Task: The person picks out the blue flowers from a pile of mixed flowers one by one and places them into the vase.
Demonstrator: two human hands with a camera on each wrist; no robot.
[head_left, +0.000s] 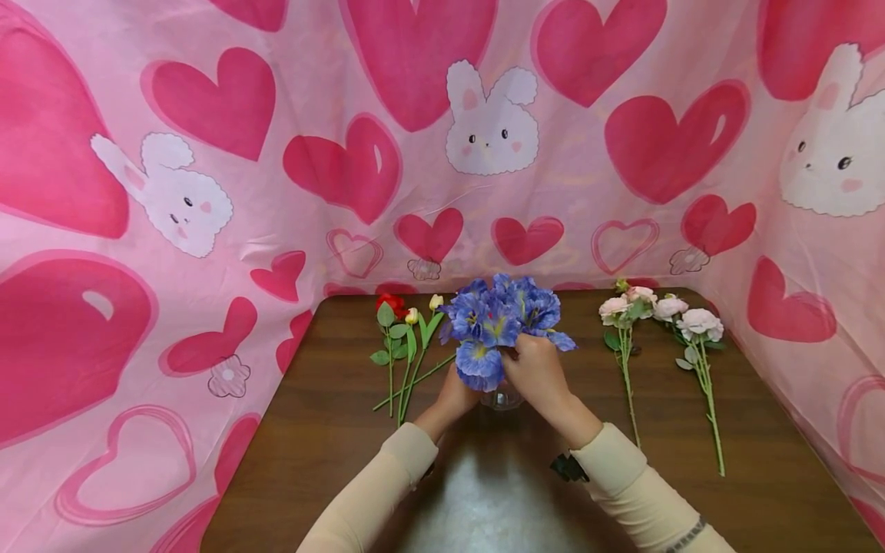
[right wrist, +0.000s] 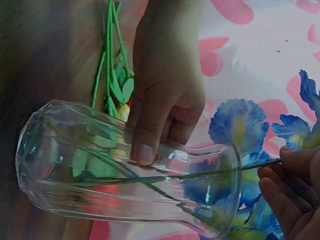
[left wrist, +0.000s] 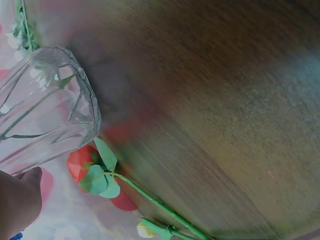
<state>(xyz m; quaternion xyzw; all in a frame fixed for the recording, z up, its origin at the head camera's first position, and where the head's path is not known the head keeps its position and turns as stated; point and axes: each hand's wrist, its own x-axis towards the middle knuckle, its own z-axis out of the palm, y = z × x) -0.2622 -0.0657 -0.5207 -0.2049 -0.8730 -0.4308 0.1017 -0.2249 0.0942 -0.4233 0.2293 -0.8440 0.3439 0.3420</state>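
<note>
Blue irises (head_left: pixel 494 322) bunch over a clear glass vase (head_left: pixel 502 399), and their blooms hide its mouth in the head view. My left hand (head_left: pixel 456 395) holds the vase by its side, with the thumb along the glass in the right wrist view. Just outside the rim, my right hand (right wrist: pixel 295 190) pinches a green iris stem (right wrist: pixel 215 173) whose lower part is inside the vase. Other stems cross within the glass. In the left wrist view the faceted vase base (left wrist: pixel 92 110) shows, with part of my left hand (left wrist: pixel 20 202) below.
Left of the vase lie a red rose (head_left: pixel 391 305) and yellow tulips (head_left: pixel 412 316) with green stems. Pale pink roses (head_left: pixel 625 307) and whitish-pink ones (head_left: pixel 700 325) lie at the right on the brown wooden table (head_left: pixel 311 476). A heart-patterned cloth (head_left: pixel 581 207) surrounds the table.
</note>
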